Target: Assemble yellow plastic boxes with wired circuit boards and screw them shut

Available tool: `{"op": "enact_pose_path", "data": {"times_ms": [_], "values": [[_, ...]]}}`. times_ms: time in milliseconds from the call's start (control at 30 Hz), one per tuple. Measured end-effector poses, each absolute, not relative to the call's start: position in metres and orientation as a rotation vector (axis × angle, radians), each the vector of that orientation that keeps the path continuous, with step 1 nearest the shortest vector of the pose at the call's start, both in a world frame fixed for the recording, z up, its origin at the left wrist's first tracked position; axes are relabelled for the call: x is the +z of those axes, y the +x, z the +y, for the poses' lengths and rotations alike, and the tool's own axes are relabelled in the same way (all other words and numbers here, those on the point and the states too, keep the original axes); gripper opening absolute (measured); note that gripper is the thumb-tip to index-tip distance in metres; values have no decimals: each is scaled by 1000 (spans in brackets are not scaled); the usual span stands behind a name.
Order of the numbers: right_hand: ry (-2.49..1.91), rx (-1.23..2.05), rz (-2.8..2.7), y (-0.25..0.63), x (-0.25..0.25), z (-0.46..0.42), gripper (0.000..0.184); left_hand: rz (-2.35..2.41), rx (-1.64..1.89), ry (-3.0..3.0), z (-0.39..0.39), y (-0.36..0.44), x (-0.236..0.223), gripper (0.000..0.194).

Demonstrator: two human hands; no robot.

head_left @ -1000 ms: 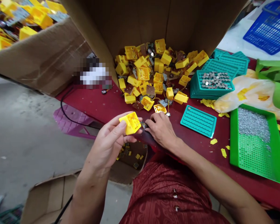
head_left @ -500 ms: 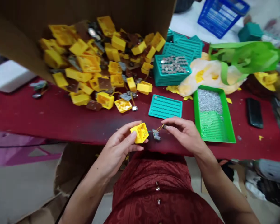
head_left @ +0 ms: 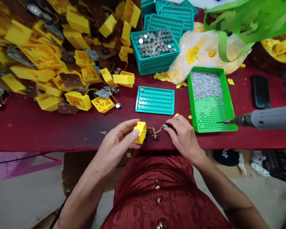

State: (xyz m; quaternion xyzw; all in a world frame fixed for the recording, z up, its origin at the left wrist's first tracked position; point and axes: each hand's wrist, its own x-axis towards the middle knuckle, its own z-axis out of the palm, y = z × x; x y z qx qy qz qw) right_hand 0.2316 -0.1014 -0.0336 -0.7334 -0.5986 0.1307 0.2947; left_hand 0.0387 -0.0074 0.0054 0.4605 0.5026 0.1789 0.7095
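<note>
My left hand (head_left: pixel 122 136) is closed on a small yellow plastic housing (head_left: pixel 140 133) just above the table's front edge. Thin wires run from the housing to a small circuit board (head_left: pixel 153 133) that hangs between my hands. From the board, yellow wires lead to a round silver disc (head_left: pixel 165 126), pinched between the thumb and fingers of my right hand (head_left: pixel 182 135). Beyond my hands lies a teal tray (head_left: pixel 154 100) with rows of round pockets and one disc in its upper left corner. A pile of yellow housings (head_left: pixel 78 101) with boards and wires sits at the left.
Stacked teal trays (head_left: pixel 154 63) hold silver discs at the back. A green tray (head_left: pixel 234 127) of small metal pieces stands right, with an electric screwdriver (head_left: pixel 267 119) reaching over it. A black phone (head_left: pixel 260 91) and a plastic bag (head_left: pixel 205 44) lie behind.
My right hand has moved rightward from beside the pile and now pinches the disc, with the board dangling. The housing has been turned in my left hand. The view has shifted right, bringing the screwdriver in.
</note>
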Motion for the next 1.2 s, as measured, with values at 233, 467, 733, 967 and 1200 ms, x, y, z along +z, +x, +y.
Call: {"op": "enact_pose_path", "data": {"times_ms": [233, 467, 733, 967, 1200], "values": [[-1945, 230, -1721, 241, -20, -93, 19, 1066, 461, 638, -8, 39, 16, 39], [-1867, 65, -2123, 230, 43, -29, 21, 756, 271, 132, -20, 29, 2, 28], [-1785, 238, -1905, 224, 48, -50, 9, 534, 332, 97, -15, 39, -6, 30], [-1715, 640, -1576, 213, 31, -76, 12, 655, 439, 326, -10, 43, -7, 43], [-1708, 581, -1609, 213, 15, -80, 9, 720, 488, 528, -17, 46, -8, 45]]}}
